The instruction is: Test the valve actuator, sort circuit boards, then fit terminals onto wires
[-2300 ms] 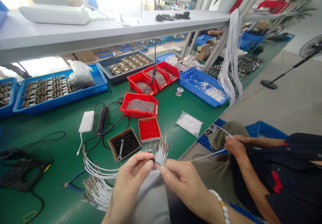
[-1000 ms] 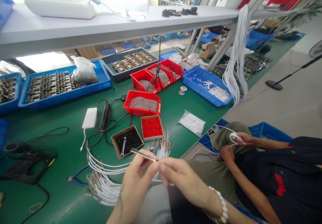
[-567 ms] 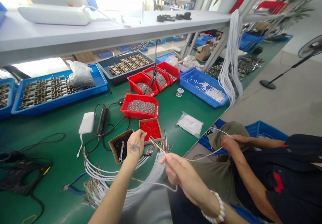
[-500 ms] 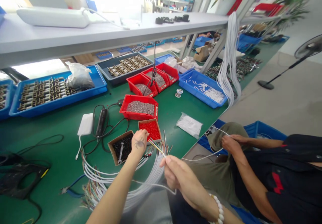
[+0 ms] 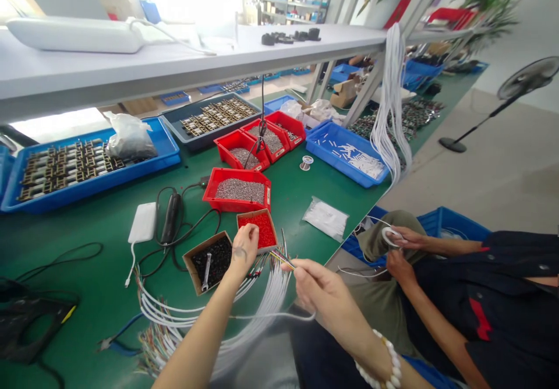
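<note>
Hovering over the red pieces (image 5: 265, 230), in from the table's (image 5: 286, 194) near edge, the left hand (image 5: 243, 247) has fingertips together, catch unclear; the right hand (image 5: 323, 287) pinches coloured wires (image 5: 283, 258) at that edge, best held steady, ends even.

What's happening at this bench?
The left hand is over the box of red pieces; whether its fingers hold one can't be seen. The right hand grips a white cable, coloured wires sticking out of its end. A wrench lies in the neighbouring box of black pieces. Nearby, a co-worker's hands hold a white coil.
</note>
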Motion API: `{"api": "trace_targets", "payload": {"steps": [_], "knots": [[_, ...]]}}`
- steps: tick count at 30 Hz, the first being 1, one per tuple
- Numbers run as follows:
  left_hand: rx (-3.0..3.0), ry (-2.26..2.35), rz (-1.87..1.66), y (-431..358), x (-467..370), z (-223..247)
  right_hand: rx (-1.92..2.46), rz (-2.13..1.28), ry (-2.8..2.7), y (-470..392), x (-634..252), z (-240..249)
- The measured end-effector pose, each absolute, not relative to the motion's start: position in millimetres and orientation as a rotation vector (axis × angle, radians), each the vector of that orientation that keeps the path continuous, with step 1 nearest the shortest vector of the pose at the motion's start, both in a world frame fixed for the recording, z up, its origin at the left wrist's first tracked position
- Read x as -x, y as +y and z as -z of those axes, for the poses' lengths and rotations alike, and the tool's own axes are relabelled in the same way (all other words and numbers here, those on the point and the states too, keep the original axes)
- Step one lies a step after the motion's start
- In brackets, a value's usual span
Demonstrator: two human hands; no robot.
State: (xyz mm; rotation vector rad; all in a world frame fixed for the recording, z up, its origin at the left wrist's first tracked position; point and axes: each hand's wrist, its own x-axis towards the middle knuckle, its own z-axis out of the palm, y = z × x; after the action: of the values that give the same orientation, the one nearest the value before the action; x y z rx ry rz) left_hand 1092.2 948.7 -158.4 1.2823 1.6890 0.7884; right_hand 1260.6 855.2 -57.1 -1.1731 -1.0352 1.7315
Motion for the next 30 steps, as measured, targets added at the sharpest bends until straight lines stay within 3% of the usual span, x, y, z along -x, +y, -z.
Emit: {"api": "trace_targets", "payload": {"steps": [6, 10, 17, 30], "knots": [[-0.918, 1.388, -1.115, 881.6, -1084.3, 79.2, 1.236, -1.313, -1.619, 859.0, -1261.2, 31.0], [-0.669, 1.177, -1.253, 841.5, -1081.0, 45.2, 1.154, -1.212, -1.831, 855.6, -1254.4, 20.6], [-0.508, 1.028, -1.284, 823.7, -1084.9, 28.1, 1.088, -1.035, -1.963, 848.4, -1247.0, 9.5], [-0.506, 1.016, -1.334, 819.2, -1094.8, 22.2, 1.056, -1.028, -1.947, 844.5, -1244.6, 8.5]]}}
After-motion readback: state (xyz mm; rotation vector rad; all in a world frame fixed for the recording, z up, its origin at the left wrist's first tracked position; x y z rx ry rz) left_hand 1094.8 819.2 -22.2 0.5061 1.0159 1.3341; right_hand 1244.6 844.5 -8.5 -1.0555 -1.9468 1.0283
